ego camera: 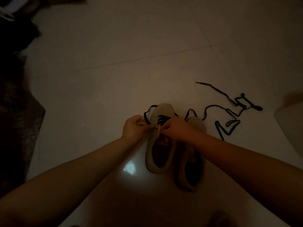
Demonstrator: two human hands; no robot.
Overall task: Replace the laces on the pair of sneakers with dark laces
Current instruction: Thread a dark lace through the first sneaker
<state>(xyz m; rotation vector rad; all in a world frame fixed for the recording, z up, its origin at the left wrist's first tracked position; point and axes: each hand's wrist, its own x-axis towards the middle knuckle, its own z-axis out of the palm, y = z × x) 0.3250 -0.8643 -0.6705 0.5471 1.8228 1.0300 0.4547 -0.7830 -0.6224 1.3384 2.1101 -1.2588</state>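
While the left hand [133, 127] and right hand [176, 129] pinched the dark flat lace [148, 119] with curled fingers at the eyelets, the pale fabric sneaker [161, 140] lay between them. A second pale sneaker [191, 163] touched it; one loose dark lace [229, 112] lay nearby on the dim, glossy white tiled floor [131, 46].

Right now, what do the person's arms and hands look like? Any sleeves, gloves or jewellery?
Both arms are bare up to the picture's edge, with no sleeves showing. The left hand and right hand wear no gloves. No watch, bracelet or ring can be made out, though the dim light could hide something small.
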